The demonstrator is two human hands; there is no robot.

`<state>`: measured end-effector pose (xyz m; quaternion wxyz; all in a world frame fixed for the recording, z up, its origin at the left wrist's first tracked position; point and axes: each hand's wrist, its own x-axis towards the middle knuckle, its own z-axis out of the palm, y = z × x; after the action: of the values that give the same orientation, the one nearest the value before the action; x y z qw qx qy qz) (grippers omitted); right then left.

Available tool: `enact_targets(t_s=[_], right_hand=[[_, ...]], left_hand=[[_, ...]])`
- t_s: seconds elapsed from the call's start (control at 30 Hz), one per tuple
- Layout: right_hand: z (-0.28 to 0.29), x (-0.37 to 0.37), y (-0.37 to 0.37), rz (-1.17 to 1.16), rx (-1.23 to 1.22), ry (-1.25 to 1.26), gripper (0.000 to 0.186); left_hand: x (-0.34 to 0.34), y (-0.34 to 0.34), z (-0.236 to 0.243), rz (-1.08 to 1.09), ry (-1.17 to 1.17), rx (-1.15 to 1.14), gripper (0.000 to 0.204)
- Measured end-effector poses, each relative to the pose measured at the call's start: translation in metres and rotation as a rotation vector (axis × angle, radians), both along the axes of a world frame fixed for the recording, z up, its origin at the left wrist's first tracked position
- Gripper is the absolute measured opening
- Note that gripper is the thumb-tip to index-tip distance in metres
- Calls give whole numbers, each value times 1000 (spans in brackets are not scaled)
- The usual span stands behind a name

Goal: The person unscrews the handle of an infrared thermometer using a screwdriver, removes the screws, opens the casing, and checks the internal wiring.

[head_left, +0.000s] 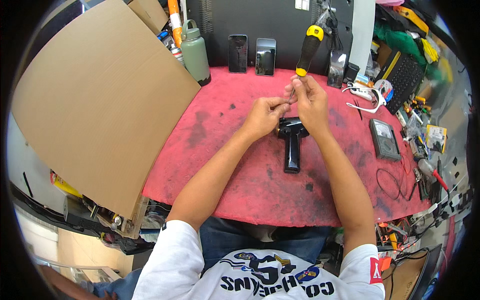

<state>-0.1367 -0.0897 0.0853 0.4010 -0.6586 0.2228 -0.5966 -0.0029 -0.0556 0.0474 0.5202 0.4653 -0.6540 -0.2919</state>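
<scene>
A black pistol-shaped tool (292,150) lies on a red cloth (225,170), handle toward the person. Just beyond the tool, the right hand (312,102) grasps a yellow-and-black screwdriver (309,52) by its shaft, handle up; the left hand (266,116) pinches near its tip — whether it also holds a small part, I cannot tell.

The heavy-looking handle, steadied only by fingers on a thin shaft, could tip and slip, scratching the tool or jabbing a fingertip. Any tiny part pinched there could drop and be lost on the cloth.

Counted: one tool, one screwdriver; well beyond the tool, three phones (265,56) and one green bottle (195,57); right of it, one meter (385,140).
</scene>
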Motion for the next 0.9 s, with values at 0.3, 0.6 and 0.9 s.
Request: enact_targets(t_s=[0.3, 0.6, 0.9], right_hand=[[6, 1, -2, -76, -87, 108, 15], [5, 3, -3, -88, -105, 133, 14], [7, -2, -1, -75, -97, 174, 15]], left_hand=[[-4, -2, 4, 4, -3, -52, 17], [3, -2, 3, -20, -29, -110, 16], [1, -2, 4, -4, -64, -59, 17]])
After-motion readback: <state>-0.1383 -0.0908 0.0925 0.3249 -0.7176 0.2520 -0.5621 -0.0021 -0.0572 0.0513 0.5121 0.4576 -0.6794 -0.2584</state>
